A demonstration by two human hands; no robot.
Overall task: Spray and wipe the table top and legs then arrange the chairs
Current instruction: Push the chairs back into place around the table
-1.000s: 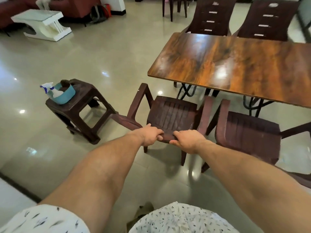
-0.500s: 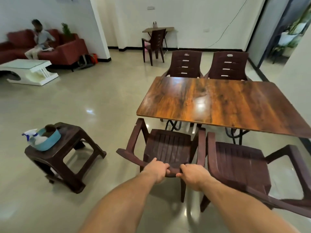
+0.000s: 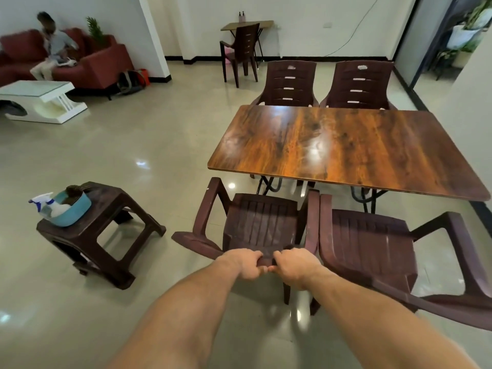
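Chair [image 3: 262, 225] backrest top gripped by both hands, left [image 3: 246, 263], right [image 3: 294, 265], beside wooden table [image 3: 346, 147]

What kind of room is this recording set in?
Probably a shared dining or lounge hall, perhaps in an office or hostel. A wooden table stands among matching plastic chairs, a red sofa and white coffee table sit at far left, and the floor is polished tile.

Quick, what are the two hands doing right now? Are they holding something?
Left hand: closed, fingers gripping the top edge of the chair backrest.
Right hand: closed, gripping the same edge beside it.
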